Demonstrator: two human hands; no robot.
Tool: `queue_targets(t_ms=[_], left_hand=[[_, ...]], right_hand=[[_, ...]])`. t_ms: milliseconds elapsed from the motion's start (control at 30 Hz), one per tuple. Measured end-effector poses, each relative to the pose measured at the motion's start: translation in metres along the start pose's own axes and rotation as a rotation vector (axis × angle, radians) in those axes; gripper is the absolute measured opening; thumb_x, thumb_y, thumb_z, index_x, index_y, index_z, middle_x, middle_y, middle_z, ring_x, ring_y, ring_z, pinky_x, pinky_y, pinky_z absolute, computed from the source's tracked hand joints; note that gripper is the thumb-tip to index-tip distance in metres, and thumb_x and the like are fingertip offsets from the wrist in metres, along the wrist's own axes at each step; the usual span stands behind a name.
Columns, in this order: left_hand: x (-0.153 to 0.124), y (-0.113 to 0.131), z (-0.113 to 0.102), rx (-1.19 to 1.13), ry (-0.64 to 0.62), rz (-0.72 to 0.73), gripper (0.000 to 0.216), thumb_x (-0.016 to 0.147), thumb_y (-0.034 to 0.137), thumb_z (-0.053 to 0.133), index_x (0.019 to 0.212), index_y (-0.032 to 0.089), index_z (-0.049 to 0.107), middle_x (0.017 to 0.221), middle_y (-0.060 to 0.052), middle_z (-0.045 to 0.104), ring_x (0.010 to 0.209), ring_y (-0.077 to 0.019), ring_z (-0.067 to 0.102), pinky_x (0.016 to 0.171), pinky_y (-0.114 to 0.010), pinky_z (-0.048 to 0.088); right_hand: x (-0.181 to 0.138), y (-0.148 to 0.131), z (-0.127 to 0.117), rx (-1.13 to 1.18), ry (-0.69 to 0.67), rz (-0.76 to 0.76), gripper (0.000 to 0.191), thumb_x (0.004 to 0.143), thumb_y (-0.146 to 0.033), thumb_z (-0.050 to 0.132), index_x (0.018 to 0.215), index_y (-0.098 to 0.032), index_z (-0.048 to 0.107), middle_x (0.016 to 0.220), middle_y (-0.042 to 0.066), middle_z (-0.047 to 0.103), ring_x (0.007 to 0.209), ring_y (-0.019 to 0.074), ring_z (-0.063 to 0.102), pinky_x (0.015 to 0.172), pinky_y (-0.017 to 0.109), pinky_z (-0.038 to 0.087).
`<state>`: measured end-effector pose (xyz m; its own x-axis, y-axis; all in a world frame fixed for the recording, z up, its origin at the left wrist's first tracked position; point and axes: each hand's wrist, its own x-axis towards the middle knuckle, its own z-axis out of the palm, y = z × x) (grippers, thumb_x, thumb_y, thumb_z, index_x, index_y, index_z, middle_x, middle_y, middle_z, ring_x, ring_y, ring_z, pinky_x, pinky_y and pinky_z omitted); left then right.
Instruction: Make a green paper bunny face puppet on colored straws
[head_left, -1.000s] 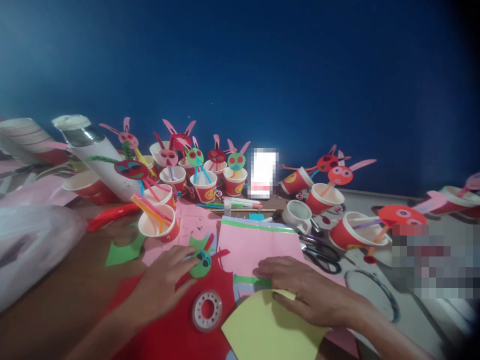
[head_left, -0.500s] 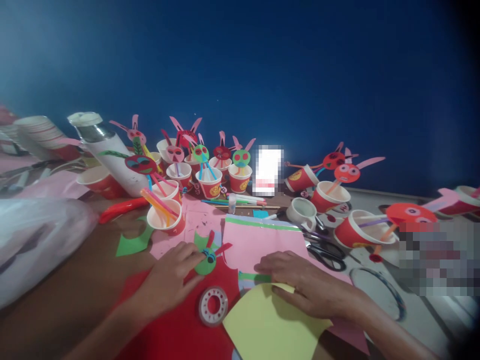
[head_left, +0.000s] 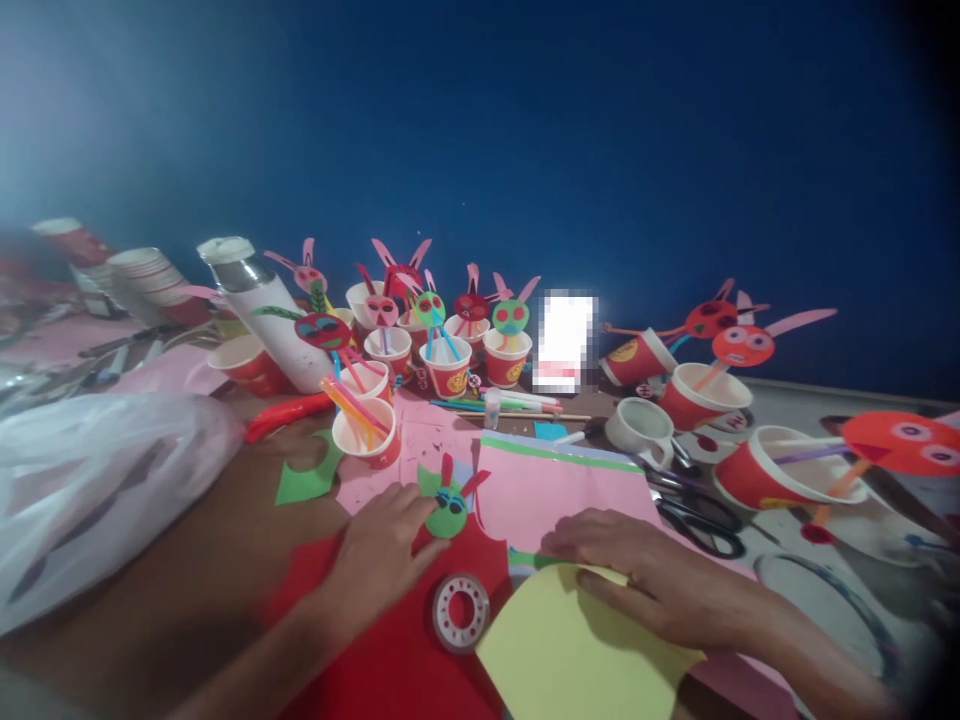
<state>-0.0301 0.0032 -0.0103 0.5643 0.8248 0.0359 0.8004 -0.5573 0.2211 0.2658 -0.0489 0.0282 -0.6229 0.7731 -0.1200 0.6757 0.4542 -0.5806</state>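
Green paper face (head_left: 448, 516) lies just beyond the tape roll (head_left: 442, 615): looks light, bendy, ears easily creased, best taken by its rim. Left hand's (head_left: 382, 545) fingers part at its edge, unpinched; right hand's (head_left: 637, 572) spread loosely over yellow paper (head_left: 574, 645).

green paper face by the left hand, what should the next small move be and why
I'd probably close the left hand into a light pinch on the green paper face: the fingers already reach its left edge and the thumb lies just below it, while the right hand rests over the yellow paper, apart from the face.
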Motion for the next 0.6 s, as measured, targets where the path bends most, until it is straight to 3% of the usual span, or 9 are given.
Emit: queue_targets(t_ms=[100,267,367,600], left_hand=[[0.003,-0.001,-0.002,-0.014,-0.005,0.016,0.033,0.08,0.043,0.055,0.101,0.019,0.061,0.099,-0.009,0.062,0.093,-0.0253,0.056,0.08,-0.038,0.046],[0.011,-0.008,-0.011,-0.041,0.09,-0.009,0.042,0.075,0.042,0.061,0.112,0.023,0.055,0.112,-0.008,0.058,0.104,-0.0254,0.052,0.086,-0.037,0.044],[0.018,-0.011,-0.016,-0.093,0.063,-0.011,0.035,0.074,0.033,0.063,0.107,0.023,0.057,0.107,-0.007,0.059,0.098,-0.0234,0.054,0.083,-0.036,0.045],[0.026,-0.002,-0.014,-0.076,0.013,-0.037,0.018,0.084,0.02,0.046,0.098,0.019,0.056,0.097,-0.009,0.058,0.094,-0.0234,0.054,0.079,-0.036,0.044]], right_hand=[[0.002,-0.004,-0.003,0.01,0.028,0.012,0.034,0.092,-0.032,0.039,0.121,-0.026,0.056,0.118,0.006,0.061,0.11,0.0215,0.054,0.094,0.037,0.042],[0.002,-0.009,-0.007,0.011,0.017,0.037,0.033,0.092,-0.031,0.038,0.119,-0.027,0.056,0.115,0.005,0.063,0.107,0.0217,0.056,0.092,0.036,0.044],[0.005,-0.01,-0.007,0.041,0.024,0.033,0.033,0.092,-0.029,0.038,0.12,-0.027,0.055,0.118,0.005,0.062,0.109,0.0207,0.054,0.094,0.035,0.042],[0.013,-0.007,-0.002,0.105,-0.001,-0.046,0.034,0.09,-0.026,0.04,0.122,-0.024,0.054,0.122,0.006,0.058,0.115,0.0196,0.049,0.1,0.035,0.036]])
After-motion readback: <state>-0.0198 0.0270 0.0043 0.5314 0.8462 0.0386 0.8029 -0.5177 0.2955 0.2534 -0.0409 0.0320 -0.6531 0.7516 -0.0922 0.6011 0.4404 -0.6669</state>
